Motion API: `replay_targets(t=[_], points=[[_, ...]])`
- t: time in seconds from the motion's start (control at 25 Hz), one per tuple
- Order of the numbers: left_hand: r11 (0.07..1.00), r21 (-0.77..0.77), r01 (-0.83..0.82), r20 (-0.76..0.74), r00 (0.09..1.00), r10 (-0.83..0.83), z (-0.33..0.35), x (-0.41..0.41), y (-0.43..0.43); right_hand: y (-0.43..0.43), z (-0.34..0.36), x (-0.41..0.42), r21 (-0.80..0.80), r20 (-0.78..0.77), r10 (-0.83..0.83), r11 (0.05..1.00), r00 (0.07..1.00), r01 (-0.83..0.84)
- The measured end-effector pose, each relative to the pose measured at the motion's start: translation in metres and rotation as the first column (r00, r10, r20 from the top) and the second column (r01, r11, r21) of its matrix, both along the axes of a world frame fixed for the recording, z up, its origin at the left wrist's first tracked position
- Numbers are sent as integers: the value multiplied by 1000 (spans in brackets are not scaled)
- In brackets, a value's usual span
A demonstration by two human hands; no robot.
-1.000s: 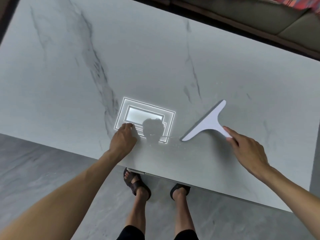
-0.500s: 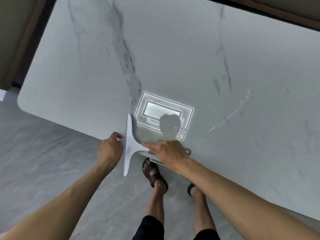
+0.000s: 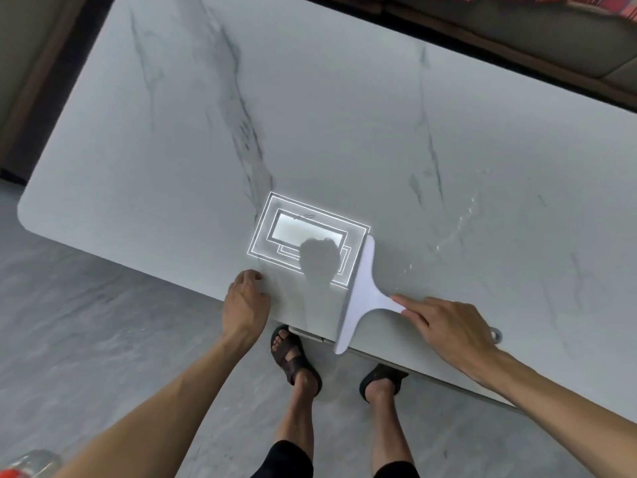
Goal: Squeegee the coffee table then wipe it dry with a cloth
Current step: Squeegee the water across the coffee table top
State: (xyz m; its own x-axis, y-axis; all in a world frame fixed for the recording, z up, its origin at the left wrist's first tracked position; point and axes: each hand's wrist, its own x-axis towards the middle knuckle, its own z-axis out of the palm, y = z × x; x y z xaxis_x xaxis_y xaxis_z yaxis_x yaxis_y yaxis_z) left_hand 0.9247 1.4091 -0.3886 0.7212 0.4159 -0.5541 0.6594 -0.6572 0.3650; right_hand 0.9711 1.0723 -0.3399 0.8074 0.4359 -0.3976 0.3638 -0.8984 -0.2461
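Note:
The coffee table [image 3: 310, 115] has a pale marble-look top with grey veins. A white T-shaped squeegee [image 3: 358, 291] lies on it near the front edge, blade running near to far, its near tip just past the edge. My right hand [image 3: 451, 326] holds the squeegee's handle from the right, index finger stretched along it. My left hand [image 3: 246, 298] rests on the table's front edge, left of the blade, holding nothing. A trail of water drops [image 3: 458, 229] glistens to the right of the squeegee. No cloth is in view.
A bright ceiling-light reflection [image 3: 306, 236] sits on the tabletop just left of the blade. A sofa [image 3: 551, 39] runs along the far side. My sandalled feet [image 3: 296, 360] stand on the grey floor below the front edge. A clear bottle [image 3: 31, 464] lies at bottom left.
The squeegee swept left to the table's front edge beside my left hand, then moved back right of the light reflection. My left hand stayed on the edge.

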Motion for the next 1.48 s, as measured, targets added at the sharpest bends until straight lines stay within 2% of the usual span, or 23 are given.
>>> replay_targets(t=[0.12,0.24,0.36,0.52,0.64,0.84,1.0,1.16,1.28,1.36,1.48], points=[[987,-10,-158,31,987,158,1,-3,25,84,-10,14,167,-146,173,975,974,-148],[966,12,-258,30,966,257,2,-4,53,181,-29,23,225,-210,368,920,906,-322],[961,27,-275,38,961,273,3,1,70,220,-42,40,197,-192,384,917,903,-348],[971,-8,-238,14,971,238,4,13,62,178,-47,74,149,-98,196,972,976,-181],[990,-57,-132,-16,991,131,5,22,36,108,-38,81,69,-47,14,998,999,-10],[985,-162,54,-31,998,-60,6,32,-25,-18,-12,49,-47,-23,-210,977,977,209],[965,-223,137,-89,983,-160,11,35,-59,-91,14,21,-136,10,-323,937,946,321],[963,-222,152,-68,983,-171,14,31,-72,-112,37,9,-58,21,-419,906,908,419],[982,-179,67,-29,997,-74,15,21,-69,-76,34,4,21,-1,-334,942,943,334],[992,-128,-10,-25,1000,7,14,13,-60,-33,19,-3,100,-60,-182,977,981,187],[995,-51,-88,-38,996,86,12,-2,-46,42,-11,-20,232,-107,114,969,988,-86]])
